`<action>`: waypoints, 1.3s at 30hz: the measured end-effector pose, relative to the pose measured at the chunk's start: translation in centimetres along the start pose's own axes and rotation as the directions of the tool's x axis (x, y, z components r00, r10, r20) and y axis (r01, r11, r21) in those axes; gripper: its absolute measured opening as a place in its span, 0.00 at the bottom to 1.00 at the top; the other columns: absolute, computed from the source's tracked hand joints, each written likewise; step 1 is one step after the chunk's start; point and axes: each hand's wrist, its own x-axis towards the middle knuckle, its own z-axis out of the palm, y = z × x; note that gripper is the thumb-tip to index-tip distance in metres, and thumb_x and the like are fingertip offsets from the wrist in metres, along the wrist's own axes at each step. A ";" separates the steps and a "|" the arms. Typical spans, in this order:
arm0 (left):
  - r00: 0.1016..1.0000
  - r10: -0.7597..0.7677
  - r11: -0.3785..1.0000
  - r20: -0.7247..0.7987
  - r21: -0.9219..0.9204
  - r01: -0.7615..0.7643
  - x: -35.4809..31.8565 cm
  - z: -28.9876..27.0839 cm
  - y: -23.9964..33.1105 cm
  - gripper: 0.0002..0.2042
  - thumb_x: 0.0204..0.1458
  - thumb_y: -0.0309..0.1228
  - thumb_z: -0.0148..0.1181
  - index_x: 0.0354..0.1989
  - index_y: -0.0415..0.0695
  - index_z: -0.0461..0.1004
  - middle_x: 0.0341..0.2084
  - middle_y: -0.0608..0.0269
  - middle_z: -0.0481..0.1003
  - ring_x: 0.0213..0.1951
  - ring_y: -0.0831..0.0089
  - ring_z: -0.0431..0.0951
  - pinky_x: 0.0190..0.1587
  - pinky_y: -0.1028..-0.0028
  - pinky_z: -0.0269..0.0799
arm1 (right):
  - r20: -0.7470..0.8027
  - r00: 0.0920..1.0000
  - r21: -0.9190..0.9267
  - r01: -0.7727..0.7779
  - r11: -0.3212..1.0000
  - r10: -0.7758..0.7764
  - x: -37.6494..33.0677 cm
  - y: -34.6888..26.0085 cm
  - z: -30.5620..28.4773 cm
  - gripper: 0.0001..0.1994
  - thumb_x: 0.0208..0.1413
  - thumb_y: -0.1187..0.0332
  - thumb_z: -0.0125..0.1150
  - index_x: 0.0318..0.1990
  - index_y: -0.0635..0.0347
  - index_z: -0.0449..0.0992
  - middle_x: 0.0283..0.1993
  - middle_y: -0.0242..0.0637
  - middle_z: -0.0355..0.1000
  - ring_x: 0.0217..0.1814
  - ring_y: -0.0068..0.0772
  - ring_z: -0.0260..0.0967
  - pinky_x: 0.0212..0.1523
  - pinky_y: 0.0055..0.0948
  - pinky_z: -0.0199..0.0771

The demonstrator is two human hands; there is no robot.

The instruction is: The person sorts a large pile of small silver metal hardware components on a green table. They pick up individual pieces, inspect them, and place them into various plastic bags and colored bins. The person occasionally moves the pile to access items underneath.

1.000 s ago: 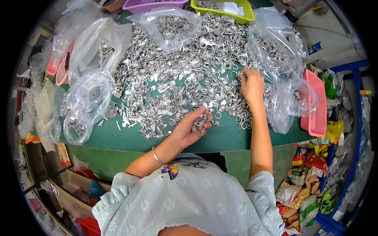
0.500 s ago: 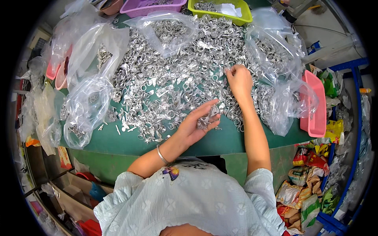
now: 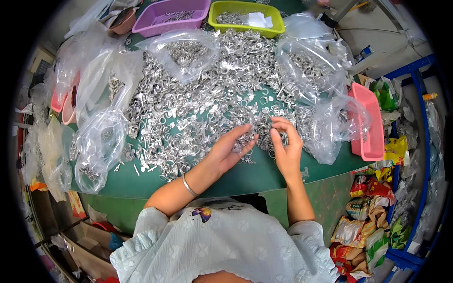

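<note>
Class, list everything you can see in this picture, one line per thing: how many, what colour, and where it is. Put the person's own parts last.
metal parts: too many to count, silver, heaped across the table
table: one, green top, centre
clear plastic bags: several, some holding metal parts, along the left, back and right of the heap
purple basket: one, far edge, left of centre
yellow-green basket: one, far edge, beside the purple one
pink tray: one, right edge of table
snack packets: several, mixed colours, lower right beside the table
bracelet: one, silver, on the left wrist
left hand: palm up, holding a small cluster of metal parts
right hand: fingers curled over the parts at the heap's near edge
</note>
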 end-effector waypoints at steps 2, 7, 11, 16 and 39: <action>0.999 -0.017 0.998 0.038 0.067 0.015 1.7 1.6 0.1 0.10 0.50 0.26 0.56 0.39 0.37 0.69 0.38 0.55 0.70 0.44 0.64 0.71 0.48 0.71 0.72 | -0.006 0.986 0.067 -0.164 0.984 0.165 -1.1 1.0 -0.8 0.07 0.49 0.75 0.56 0.36 0.66 0.71 0.39 0.39 0.71 0.36 0.27 0.66 0.37 0.24 0.65; 0.959 0.165 0.978 0.232 0.086 -0.189 11.4 13.5 1.4 0.15 0.54 0.31 0.48 0.47 0.36 0.60 0.45 0.55 0.66 0.49 0.57 0.66 0.57 0.53 0.57 | -0.064 0.957 0.192 -0.265 0.945 0.282 -2.6 3.1 -0.1 0.15 0.53 0.76 0.52 0.48 0.68 0.64 0.49 0.40 0.64 0.47 0.25 0.63 0.45 0.23 0.63; 0.910 0.369 0.870 0.189 0.276 -0.409 16.6 16.0 3.1 0.25 0.52 0.31 0.47 0.59 0.41 0.51 0.55 0.51 0.60 0.53 0.56 0.63 0.57 0.51 0.52 | -0.097 0.963 0.233 -0.223 0.947 0.251 -1.1 3.6 -1.1 0.22 0.53 0.76 0.51 0.56 0.68 0.56 0.55 0.45 0.59 0.53 0.31 0.61 0.50 0.26 0.62; 0.671 0.598 0.388 0.438 0.574 -0.721 19.5 11.5 2.2 0.27 0.47 0.27 0.56 0.55 0.38 0.54 0.50 0.48 0.61 0.45 0.65 0.68 0.45 0.69 0.67 | -0.168 0.863 0.482 -0.349 0.804 0.476 3.6 6.6 -0.5 0.28 0.54 0.73 0.51 0.60 0.71 0.48 0.57 0.50 0.57 0.52 0.34 0.62 0.48 0.28 0.65; 0.391 0.687 -0.157 0.613 0.650 -0.743 16.3 14.5 4.5 0.12 0.42 0.33 0.57 0.20 0.34 0.72 0.14 0.49 0.70 0.19 0.56 0.72 0.24 0.67 0.66 | -0.342 0.834 0.487 -0.236 0.841 0.433 20.2 12.2 -6.2 0.11 0.49 0.71 0.54 0.37 0.71 0.68 0.33 0.40 0.69 0.33 0.32 0.67 0.34 0.28 0.68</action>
